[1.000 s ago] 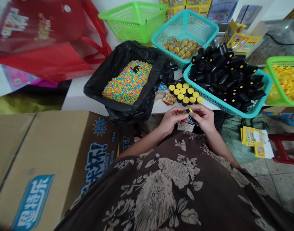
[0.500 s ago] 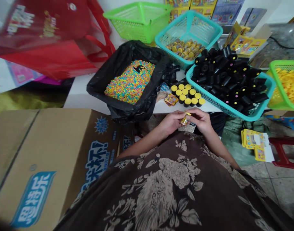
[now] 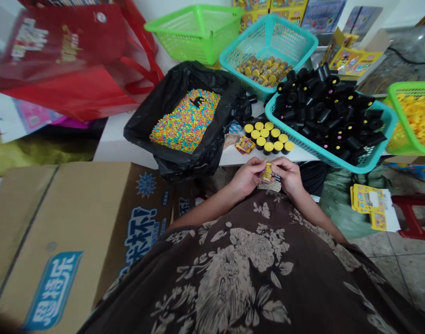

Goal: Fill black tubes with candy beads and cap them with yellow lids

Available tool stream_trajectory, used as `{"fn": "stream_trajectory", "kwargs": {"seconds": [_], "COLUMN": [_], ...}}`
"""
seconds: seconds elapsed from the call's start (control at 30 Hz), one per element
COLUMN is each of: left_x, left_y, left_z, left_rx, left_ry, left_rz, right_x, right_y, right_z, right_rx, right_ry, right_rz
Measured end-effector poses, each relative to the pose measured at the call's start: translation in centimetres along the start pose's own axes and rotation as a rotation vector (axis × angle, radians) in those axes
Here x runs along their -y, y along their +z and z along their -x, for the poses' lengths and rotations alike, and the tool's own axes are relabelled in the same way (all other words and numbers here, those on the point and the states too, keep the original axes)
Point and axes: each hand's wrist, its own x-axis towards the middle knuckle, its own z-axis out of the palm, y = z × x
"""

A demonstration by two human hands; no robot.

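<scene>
Left hand (image 3: 247, 178) and right hand (image 3: 289, 176) pinch a small yellow-labelled canister (image 3: 267, 173) from both sides, likely to steady it, near the tabletop (image 3: 117, 139).

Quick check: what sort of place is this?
Probably a small packing or assembly workspace: black cylinders heap up in a turquoise basket, colourful little balls lie in a black plastic bag, and yellow-topped containers stand grouped on the white table.
</scene>
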Motion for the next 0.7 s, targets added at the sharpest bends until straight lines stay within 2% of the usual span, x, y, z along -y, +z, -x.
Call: {"fn": "stream_trajectory", "kwargs": {"seconds": [0.2,0.47,0.7], "left_x": [0.0,0.2,0.1], "left_y": [0.4,0.2,0.5], "left_z": [-0.2,-0.6,0.1], "left_rx": [-0.003,0.015,0.083], "left_ry": [-0.037,0.058,0.069], "left_rz": [0.014,-0.063,-0.139], "right_x": [0.0,1.3,0.8], "right_y": [0.3,0.1,-0.1], "right_z": [0.1,0.5,-0.2], "right_rx": [-0.051,0.054,-0.126], "right_ry": [-0.016,-0.037,-0.032], "right_rz": [0.030,0.092,0.022]}}
